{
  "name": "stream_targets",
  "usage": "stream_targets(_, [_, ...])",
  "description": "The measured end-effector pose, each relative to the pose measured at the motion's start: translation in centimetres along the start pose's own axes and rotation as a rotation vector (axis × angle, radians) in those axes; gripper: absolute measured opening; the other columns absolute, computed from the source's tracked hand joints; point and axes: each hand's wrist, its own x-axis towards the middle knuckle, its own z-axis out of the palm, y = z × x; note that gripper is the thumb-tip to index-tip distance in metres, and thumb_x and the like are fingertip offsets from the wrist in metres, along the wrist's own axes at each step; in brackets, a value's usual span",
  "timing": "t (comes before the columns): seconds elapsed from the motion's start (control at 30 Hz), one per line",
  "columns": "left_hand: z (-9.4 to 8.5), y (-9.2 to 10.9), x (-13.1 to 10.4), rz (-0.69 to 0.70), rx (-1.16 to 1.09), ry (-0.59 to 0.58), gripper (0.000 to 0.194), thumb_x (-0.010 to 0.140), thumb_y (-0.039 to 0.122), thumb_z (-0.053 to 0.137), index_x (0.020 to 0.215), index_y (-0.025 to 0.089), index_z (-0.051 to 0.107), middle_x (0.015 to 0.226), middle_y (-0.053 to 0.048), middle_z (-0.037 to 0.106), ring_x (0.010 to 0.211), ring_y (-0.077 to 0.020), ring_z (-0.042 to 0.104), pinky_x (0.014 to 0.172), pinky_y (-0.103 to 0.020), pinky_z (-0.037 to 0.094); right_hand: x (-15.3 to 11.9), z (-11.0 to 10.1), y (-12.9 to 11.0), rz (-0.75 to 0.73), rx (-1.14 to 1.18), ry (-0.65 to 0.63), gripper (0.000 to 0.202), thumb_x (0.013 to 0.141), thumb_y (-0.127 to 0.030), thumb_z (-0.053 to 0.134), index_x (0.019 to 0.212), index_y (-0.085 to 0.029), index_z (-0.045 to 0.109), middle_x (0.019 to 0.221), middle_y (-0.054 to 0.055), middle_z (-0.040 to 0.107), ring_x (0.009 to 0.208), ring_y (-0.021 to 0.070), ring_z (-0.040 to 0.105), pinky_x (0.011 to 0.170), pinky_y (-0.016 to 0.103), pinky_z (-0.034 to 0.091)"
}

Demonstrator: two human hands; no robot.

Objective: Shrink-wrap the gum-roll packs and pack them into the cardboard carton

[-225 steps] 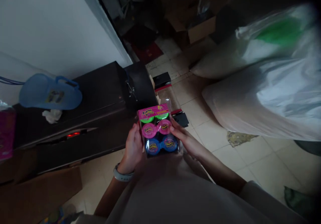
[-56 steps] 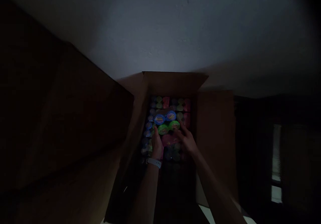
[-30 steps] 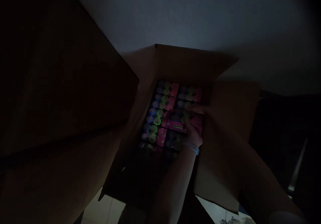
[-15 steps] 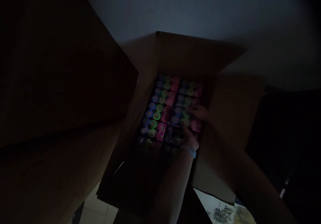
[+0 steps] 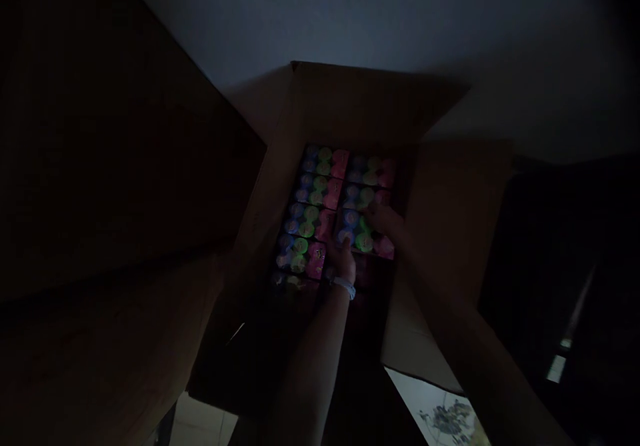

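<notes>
Several packs (image 5: 316, 189), labels (image 5: 318, 255) illegibly dark

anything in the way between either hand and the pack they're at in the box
Nothing visible. The left hand is at the near left corner of the pack, the right hand at its far side. It's too dark to see underneath.

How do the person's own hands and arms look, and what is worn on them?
The left hand, gloveless, has a pale blue-grey band around its wrist; no watch face shows. The right hand is gloveless too, with no band visible. I can make out no sleeves in this dim light.
</notes>
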Motion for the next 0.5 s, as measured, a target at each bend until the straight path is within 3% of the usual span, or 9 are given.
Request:
stream_targets(0.2, [-0.2, -0.4, 0.3, 0.215, -0.034, 0.076, 0.048, 0.083, 0.038, 0.066, 0.124, 0.015, 0.055, 0.13, -0.013, 0.06, 0.123, -0.0208, 0.055, 0.106, -0.033, 0.041, -0.5, -0.9, -0.1, 0.045, -0.155, -0.044, 0.046, 0.098, -0.046, 0.039, 0.114, -0.014, 0.068, 0.112, 0.019, 0.068, 0.104, 0.0317, 0.066, 0.082, 0.036, 0.05])
stream_targets(0.37, [-0.3, -0.7, 1.8, 0.232, 0.013, 0.08, 0.044, 0.083, 0.032, 0.066, 0.123, 0.015, 0.056, 0.122, -0.014, 0.064, 0.11, -0.0207, 0.061, 0.098, -0.034, 0.046, -0.2, -1.2, -0.5, 0.029, -0.239, -0.063, 0.049, 0.1, -0.044, 0.033, 0.116, -0.014, 0.068, 0.113, 0.018, 0.068, 0.106, 0.0301, 0.065, 0.082, 0.033, 0.049])
stream_targets(0.5, [-1.7, -0.9, 0.8, 0.223, 0.108, 0.068, 0.043, 0.084, 0.036, 0.066, 0.12, 0.014, 0.058, 0.113, -0.014, 0.067, 0.103, -0.021, 0.064, 0.091, -0.034, 0.049, -0.1, -1.0, -1.3, -0.035, -0.285, -0.103, 0.042, 0.1, -0.037, 0.036, 0.111, -0.016, 0.07, 0.112, 0.016, 0.069, 0.104, 0.0295, 0.066, 0.081, 0.034, 0.05])
